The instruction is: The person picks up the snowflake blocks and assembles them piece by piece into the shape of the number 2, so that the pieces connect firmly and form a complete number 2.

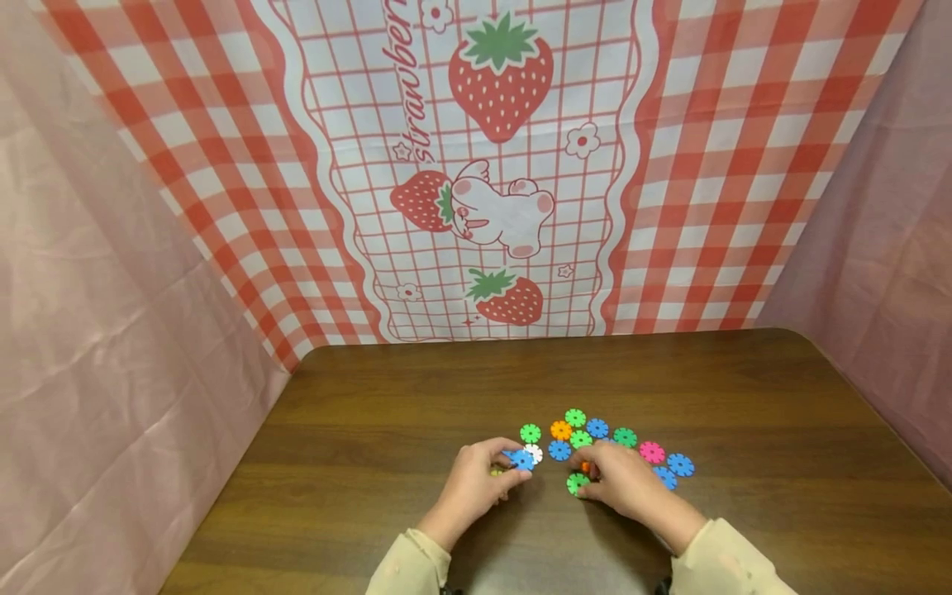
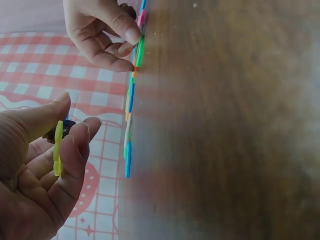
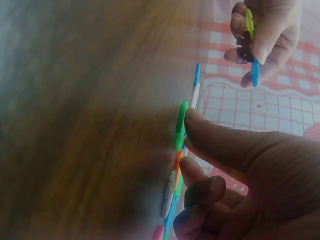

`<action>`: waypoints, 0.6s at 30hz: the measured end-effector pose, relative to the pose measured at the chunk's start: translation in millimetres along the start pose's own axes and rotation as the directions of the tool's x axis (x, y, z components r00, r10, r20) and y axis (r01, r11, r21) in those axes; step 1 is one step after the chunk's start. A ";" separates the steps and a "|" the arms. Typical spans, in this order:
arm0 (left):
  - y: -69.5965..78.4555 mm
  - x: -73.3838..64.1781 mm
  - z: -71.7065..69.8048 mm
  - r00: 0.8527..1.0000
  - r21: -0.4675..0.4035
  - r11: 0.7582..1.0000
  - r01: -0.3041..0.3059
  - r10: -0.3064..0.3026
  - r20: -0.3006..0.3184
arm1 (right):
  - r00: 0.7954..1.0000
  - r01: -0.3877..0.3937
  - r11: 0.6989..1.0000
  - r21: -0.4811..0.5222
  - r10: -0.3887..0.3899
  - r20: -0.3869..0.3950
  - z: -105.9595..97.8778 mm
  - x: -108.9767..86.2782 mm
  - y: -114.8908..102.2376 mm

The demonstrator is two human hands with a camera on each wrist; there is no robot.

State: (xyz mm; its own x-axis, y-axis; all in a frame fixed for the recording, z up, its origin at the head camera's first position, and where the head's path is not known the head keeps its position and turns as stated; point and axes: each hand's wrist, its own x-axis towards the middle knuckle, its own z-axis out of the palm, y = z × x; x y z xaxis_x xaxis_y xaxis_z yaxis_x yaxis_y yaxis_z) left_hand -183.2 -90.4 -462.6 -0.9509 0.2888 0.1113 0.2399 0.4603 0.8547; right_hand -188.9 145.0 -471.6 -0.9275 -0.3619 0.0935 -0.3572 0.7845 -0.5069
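Observation:
My left hand, raised over the table, pinches a small joined piece of notched plastic discs. A blue disc faces up in it, with a yellow disc and a dark disc attached; fingers hide part of the piece. Low at the table, my right hand has thumb and index fingertips at opposite edges of a light green disc. An orange disc shows beneath its curled fingers. Just beyond the left fingertips lies a white disc.
Several loose discs lie flat on the wooden table, among them a pink disc and a dark green disc to the right. Another light green disc lies farther back. A checked strawberry cloth hangs behind the table.

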 end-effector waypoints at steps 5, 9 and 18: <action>0.7 1.2 -1.2 1.000 0.000 1.000 0.010 -0.010 -0.006 | 1.000 0.005 0.999 -0.036 -0.005 0.002 1.7 -0.2 -1.3; 0.9 1.2 -0.6 1.000 0.005 1.000 0.011 -0.011 -0.007 | 1.000 -0.006 0.999 -0.046 0.006 0.001 1.8 -0.8 -3.9; -0.9 1.2 3.1 0.998 0.069 0.997 -0.047 0.049 -0.030 | 0.995 0.045 0.996 0.081 -0.037 -0.090 0.8 -0.8 -0.8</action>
State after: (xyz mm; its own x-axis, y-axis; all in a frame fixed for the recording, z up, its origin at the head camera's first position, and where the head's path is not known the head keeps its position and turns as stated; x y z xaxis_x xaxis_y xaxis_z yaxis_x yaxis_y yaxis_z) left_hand -184.0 -87.9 -464.7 -0.9435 0.2854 0.1683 0.2969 0.5028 0.8118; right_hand -187.7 144.2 -472.0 -0.9198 -0.3438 0.1893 -0.3880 0.7242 -0.5701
